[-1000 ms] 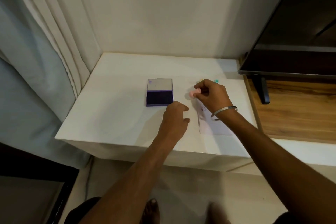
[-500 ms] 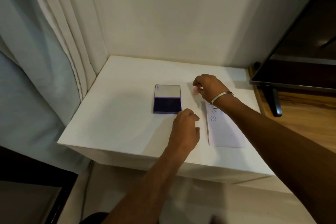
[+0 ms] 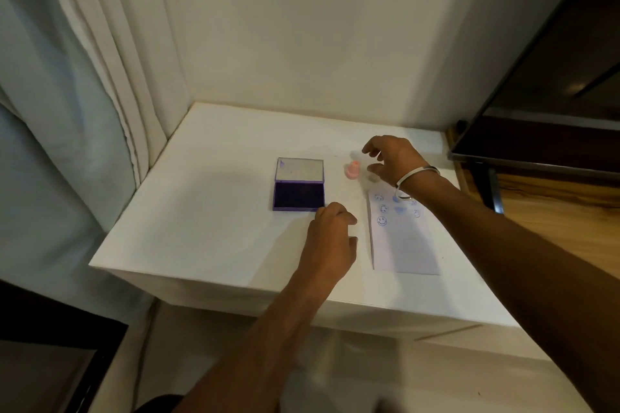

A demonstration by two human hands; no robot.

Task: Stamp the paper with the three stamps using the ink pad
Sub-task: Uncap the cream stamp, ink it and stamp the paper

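Note:
An open purple ink pad lies on the white table, lid flipped back. A pink stamp stands upright just right of it. My right hand hovers beside that stamp with fingers spread, apart from it; a small pale object, perhaps another stamp, shows under the palm. The white paper lies right of centre with several blue smiley and heart prints near its top. My left hand rests curled on the table between the pad and the paper, holding nothing visible.
A wall closes the back of the table and curtains hang at the left. A dark TV screen on a stand sits over a wooden surface at the right. The table's front edge drops to the floor.
My right hand set the pink stamp down beside the ink pad and opened, pulling slightly right. More prints on the paper are uncovered. The left hand stayed in place.

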